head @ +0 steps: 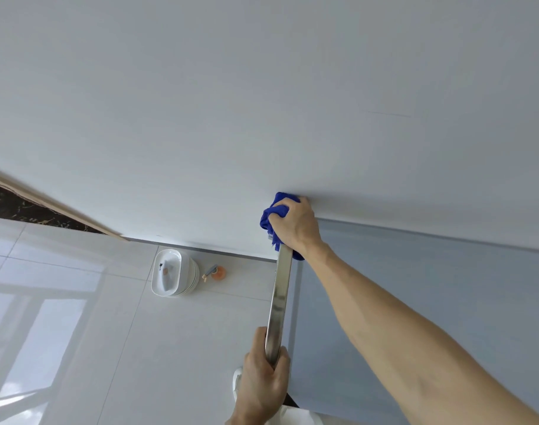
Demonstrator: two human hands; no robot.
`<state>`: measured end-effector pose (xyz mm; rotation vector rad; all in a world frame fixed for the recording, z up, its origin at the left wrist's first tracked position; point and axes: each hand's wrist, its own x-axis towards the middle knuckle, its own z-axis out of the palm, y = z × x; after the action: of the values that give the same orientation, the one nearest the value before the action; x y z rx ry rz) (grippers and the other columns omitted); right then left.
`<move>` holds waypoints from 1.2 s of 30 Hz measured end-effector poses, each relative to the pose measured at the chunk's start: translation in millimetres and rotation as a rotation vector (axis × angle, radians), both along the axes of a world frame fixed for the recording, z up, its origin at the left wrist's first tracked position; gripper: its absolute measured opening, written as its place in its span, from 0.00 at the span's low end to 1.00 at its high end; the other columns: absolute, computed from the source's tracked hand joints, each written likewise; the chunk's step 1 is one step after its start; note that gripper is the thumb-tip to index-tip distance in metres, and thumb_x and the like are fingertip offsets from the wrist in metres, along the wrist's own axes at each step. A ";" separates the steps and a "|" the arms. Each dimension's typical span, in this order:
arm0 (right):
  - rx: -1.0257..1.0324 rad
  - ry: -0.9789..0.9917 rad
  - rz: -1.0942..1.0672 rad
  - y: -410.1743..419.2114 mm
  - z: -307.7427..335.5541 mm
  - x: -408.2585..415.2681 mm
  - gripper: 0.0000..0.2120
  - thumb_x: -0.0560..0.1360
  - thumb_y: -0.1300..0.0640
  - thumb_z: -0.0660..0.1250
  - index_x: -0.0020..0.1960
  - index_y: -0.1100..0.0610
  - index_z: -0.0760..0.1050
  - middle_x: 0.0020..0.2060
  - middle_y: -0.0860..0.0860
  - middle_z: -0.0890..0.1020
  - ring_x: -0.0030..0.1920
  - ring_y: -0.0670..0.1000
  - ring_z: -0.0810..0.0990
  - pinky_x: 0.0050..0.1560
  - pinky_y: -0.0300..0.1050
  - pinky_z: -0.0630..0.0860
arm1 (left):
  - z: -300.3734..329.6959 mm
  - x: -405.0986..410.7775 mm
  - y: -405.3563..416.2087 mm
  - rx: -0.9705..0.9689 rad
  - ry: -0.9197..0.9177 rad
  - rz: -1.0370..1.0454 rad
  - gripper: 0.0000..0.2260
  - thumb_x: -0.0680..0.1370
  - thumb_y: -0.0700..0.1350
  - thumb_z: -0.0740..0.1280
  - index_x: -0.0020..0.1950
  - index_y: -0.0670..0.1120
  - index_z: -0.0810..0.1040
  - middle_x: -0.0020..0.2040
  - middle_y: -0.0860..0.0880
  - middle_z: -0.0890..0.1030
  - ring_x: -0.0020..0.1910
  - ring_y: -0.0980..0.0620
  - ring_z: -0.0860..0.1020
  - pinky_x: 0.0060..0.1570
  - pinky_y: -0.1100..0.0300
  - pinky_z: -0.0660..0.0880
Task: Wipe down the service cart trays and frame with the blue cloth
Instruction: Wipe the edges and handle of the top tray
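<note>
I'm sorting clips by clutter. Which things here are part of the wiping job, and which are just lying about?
In the job:
- blue cloth, gripped by the right hand at the far end of the rail
- steel rail of the cart, gripped by the left hand
- grey tray

Lying about:
- stack of white dishes on the floor
- orange bottle beside it
</note>
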<state>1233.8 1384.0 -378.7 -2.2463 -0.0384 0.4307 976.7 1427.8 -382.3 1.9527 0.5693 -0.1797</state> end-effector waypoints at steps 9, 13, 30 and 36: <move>0.056 -0.240 0.118 -15.7 -0.5 -107.7 0.16 0.73 0.59 0.70 0.61 0.52 0.78 0.78 0.50 0.53 0.65 0.55 0.72 0.56 0.43 0.73 | 7.5 2.6 -1.5 -0.105 0.016 -0.001 0.09 0.77 0.33 0.62 0.40 0.43 0.65 0.27 0.55 0.65 0.27 0.56 0.63 0.26 0.64 0.63; -0.048 -0.195 0.120 -13.5 7.7 -119.8 0.18 0.74 0.59 0.69 0.64 0.52 0.77 0.80 0.50 0.50 0.60 0.60 0.76 0.58 0.45 0.72 | 11.8 5.7 12.9 -0.240 0.100 -0.155 0.06 0.76 0.40 0.65 0.49 0.48 0.70 0.35 0.51 0.73 0.31 0.54 0.72 0.34 0.55 0.75; -0.120 -0.425 -0.249 10.8 -13.6 -293.7 0.45 0.75 0.57 0.70 0.79 0.36 0.46 0.80 0.48 0.52 0.65 0.55 0.75 0.44 0.48 0.83 | 57.0 11.1 106.4 -0.269 -0.146 -0.171 0.11 0.83 0.41 0.60 0.62 0.51 0.75 0.51 0.52 0.79 0.48 0.51 0.83 0.50 0.55 0.78; -0.054 -0.449 -0.303 13.8 -57.8 -364.1 0.54 0.70 0.67 0.75 0.80 0.35 0.47 0.78 0.49 0.55 0.70 0.59 0.74 0.56 0.50 0.83 | 59.1 2.4 93.6 -0.392 -0.181 -0.052 0.11 0.82 0.38 0.62 0.59 0.51 0.78 0.51 0.51 0.79 0.45 0.53 0.82 0.47 0.57 0.80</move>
<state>869.8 1397.8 -436.5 -2.3105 0.0801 -0.2403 979.1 1521.4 -323.2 1.5827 0.3347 -0.1334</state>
